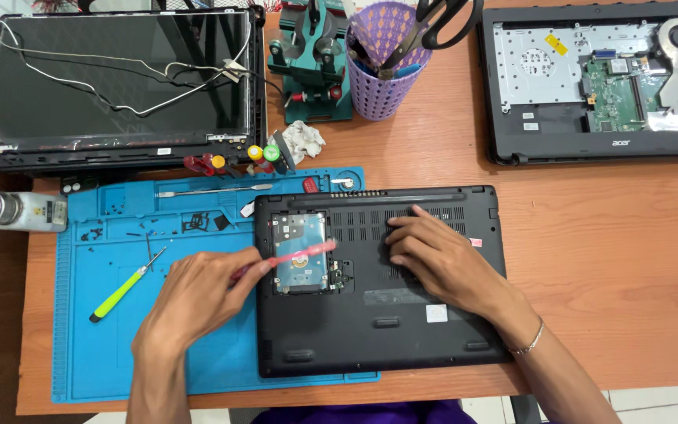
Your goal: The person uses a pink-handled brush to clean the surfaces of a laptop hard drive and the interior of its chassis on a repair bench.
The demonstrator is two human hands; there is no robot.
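Note:
A black laptop [402, 330] lies upside down in front of me, partly on a blue work mat [119, 361]. Its drive bay is uncovered and shows a silver hard drive [298, 235]. My left hand [194, 294] grips a pink-red tool [300, 254], blurred, whose tip lies over the hard drive. My right hand [437, 255] rests flat on the laptop's vent area, fingers spread and pressing the case.
A green-handled screwdriver [123, 289], tweezers and small screws lie on the mat. Behind are a dismantled screen panel [111, 78], a purple tool cup with scissors [386, 71], a green stand, a metal can [9, 209] and a second opened laptop base [598, 78].

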